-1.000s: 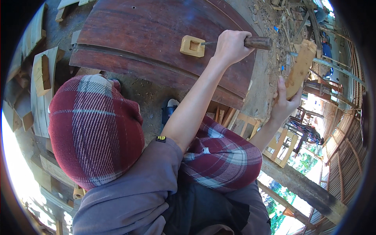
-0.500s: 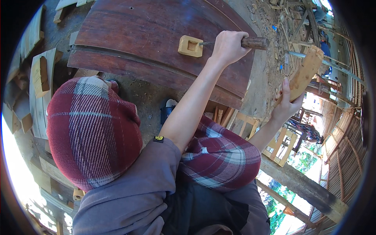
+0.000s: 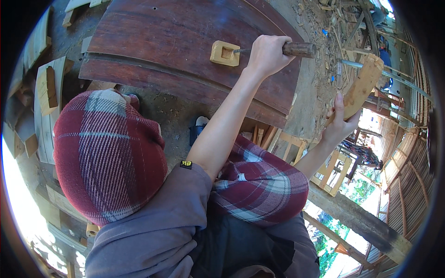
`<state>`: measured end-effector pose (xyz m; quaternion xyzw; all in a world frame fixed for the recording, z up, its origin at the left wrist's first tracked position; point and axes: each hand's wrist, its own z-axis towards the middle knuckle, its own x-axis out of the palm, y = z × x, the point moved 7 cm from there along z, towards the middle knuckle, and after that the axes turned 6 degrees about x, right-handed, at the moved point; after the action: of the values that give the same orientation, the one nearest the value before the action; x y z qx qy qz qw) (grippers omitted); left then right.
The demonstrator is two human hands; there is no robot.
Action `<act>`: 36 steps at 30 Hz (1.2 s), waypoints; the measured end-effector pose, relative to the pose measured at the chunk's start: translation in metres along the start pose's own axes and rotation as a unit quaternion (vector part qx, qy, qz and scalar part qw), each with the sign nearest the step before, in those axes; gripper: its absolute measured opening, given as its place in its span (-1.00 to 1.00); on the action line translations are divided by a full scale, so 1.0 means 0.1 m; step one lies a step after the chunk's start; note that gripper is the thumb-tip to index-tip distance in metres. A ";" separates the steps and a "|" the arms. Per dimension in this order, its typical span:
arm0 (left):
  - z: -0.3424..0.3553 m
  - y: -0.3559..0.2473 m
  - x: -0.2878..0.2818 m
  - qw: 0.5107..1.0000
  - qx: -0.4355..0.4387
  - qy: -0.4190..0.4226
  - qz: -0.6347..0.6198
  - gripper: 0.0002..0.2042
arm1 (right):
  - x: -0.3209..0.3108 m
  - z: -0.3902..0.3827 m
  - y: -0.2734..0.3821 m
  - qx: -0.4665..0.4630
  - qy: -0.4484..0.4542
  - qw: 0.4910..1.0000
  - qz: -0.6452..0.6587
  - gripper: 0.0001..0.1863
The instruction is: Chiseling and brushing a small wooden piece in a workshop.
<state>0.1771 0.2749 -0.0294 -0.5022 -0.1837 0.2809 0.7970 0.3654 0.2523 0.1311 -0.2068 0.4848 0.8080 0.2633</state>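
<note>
My left hand (image 3: 268, 54) grips the dark round wooden handle of a chisel (image 3: 299, 50). The chisel's thin metal blade meets the right side of a small pale yellow wood block (image 3: 217, 53) that has a square recess. The block lies on a broad, worn reddish-brown wooden board (image 3: 162, 32) with a long groove. My right hand (image 3: 340, 116) is wrapped round a flat, light-brown piece of wood (image 3: 360, 83), held raised to the right of the chisel handle. Red plaid fabric (image 3: 111, 153) covers both my bent knees below.
Stacked planks and offcuts (image 3: 48, 92) fill the left side. Scrap wood (image 3: 333, 28) litters the back right. Pale wooden frames (image 3: 336, 169) and a concrete beam (image 3: 357, 222) lie at lower right, near corrugated sheeting (image 3: 410, 194). My sandalled foot (image 3: 198, 127) shows under the board.
The wood piece in my right hand has swung a little to the right. My left hand, the chisel and the block appear slightly further left in the picture.
</note>
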 end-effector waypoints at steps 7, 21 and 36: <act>-0.02 -0.01 0.03 1.000 -0.002 0.014 0.011 -0.79 | 0.00 -0.01 0.05 -0.014 -0.008 1.000 0.005 -0.58; -0.02 -0.03 0.06 1.000 -0.002 0.023 0.019 -0.77 | 0.05 -0.04 0.10 -0.005 0.007 1.000 0.007 -0.60; -0.04 -0.03 0.10 0.999 0.008 0.031 0.026 -0.77 | 0.00 0.01 0.02 -0.025 0.007 1.000 -0.015 -0.60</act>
<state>0.1876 0.2774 -0.0281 -0.5087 -0.1438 0.2875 0.7987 0.3636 0.2522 0.1331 -0.2263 0.4632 0.8142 0.2670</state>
